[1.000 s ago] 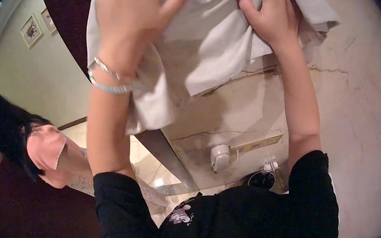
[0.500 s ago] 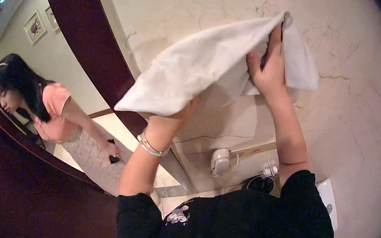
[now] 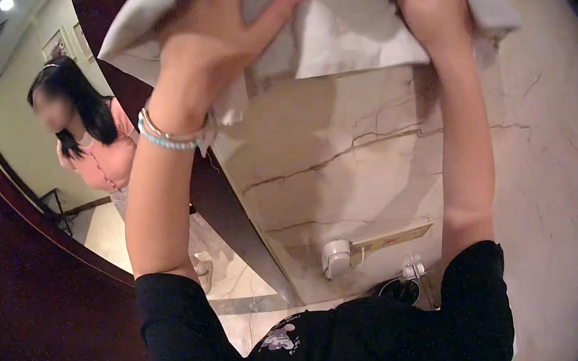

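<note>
A white towel (image 3: 351, 39) is spread between my raised hands at the top of the view, in front of a marble surface. My left hand (image 3: 214, 38) holds its left part, the thumb stretched out over the cloth and the fingertips hidden. Two bracelets, one of pale blue beads, sit on that wrist. My right hand (image 3: 438, 11) holds the right part, its thumb and fingers apart and pointing up against the cloth. The towel's lower edge hangs between the hands, and its top runs out of view.
A veined marble wall (image 3: 552, 148) fills the right side. Low on it are a white plugged-in device (image 3: 337, 257) and a socket strip (image 3: 401, 237). At left, a dark red wooden frame (image 3: 93, 24) borders a doorway, where a person in a pink top (image 3: 103, 163) stands.
Both my hands and the towel have moved up and nearer, and my left hand now shows in front of the cloth. The person in pink has turned and shifted.
</note>
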A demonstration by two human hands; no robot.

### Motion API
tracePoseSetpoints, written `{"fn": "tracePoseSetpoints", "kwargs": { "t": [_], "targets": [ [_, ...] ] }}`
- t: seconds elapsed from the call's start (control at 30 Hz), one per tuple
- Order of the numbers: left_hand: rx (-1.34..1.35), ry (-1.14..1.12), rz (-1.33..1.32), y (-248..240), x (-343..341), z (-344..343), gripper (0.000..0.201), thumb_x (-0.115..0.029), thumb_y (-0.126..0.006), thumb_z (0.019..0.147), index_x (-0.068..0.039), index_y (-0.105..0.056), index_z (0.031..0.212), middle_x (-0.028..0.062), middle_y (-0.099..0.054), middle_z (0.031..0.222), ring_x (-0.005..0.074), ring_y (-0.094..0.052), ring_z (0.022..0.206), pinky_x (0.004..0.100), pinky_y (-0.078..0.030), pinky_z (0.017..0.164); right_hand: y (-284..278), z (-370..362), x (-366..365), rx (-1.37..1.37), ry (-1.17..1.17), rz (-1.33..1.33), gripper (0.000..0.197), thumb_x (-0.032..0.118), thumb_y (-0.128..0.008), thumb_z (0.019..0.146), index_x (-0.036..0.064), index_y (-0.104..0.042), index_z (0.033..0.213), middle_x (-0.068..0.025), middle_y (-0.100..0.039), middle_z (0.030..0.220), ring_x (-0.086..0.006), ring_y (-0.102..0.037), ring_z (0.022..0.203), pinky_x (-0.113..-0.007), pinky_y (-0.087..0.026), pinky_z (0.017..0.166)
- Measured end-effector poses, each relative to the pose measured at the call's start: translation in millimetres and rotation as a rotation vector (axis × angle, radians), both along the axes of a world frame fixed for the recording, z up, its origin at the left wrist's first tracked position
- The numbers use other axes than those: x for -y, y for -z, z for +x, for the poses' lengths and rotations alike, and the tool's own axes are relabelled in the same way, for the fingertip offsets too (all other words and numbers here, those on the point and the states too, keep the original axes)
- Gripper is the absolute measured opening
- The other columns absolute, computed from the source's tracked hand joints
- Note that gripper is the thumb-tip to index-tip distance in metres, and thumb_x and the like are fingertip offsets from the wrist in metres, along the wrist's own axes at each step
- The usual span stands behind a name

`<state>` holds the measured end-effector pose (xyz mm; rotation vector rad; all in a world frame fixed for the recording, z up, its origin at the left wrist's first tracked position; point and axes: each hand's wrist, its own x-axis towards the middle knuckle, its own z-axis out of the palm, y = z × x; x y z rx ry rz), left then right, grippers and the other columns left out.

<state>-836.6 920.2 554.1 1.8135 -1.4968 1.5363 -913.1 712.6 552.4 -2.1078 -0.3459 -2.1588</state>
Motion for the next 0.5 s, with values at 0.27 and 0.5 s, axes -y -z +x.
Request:
{"fn": "tracePoseSetpoints", "kwargs": {
  "t": [0.27, 0.5],
  "targets": [
    [-0.037, -0.233, -0.242, 32.7, 14.1, 17.6, 0.048, -0.045, -0.051, 0.075, -0.008, -0.053, 0.107, 0.0122, -0.059, 0.092, 0.0273, -0.057, 0.082, 0.0342, -0.044, 0.074, 30.6, 16.3, 20.9, 0.043, 0.013, -0.177, 0.058, 0.016, -0.05, 0.078, -0.0065, -0.024, 0.125, -0.0247, -0.032, 0.126, -0.034, -0.03, 0.118, -0.033, -0.023, 0.098],
    [0.047, -0.222, -0.176, 74.3, 21.6, 34.8, 0.048, -0.037, -0.053, 0.077, -0.004, -0.049, 0.112, 0.0157, -0.056, 0.1, 0.0309, -0.056, 0.087, 0.0346, -0.044, 0.075, 107.6, 22.3, 26.6, -0.112, -0.069, 0.002, 0.069, 0.011, -0.052, 0.073, -0.0071, -0.015, 0.128, -0.025, -0.023, 0.131, -0.0355, -0.025, 0.121, -0.034, -0.019, 0.1]
  ]
}}
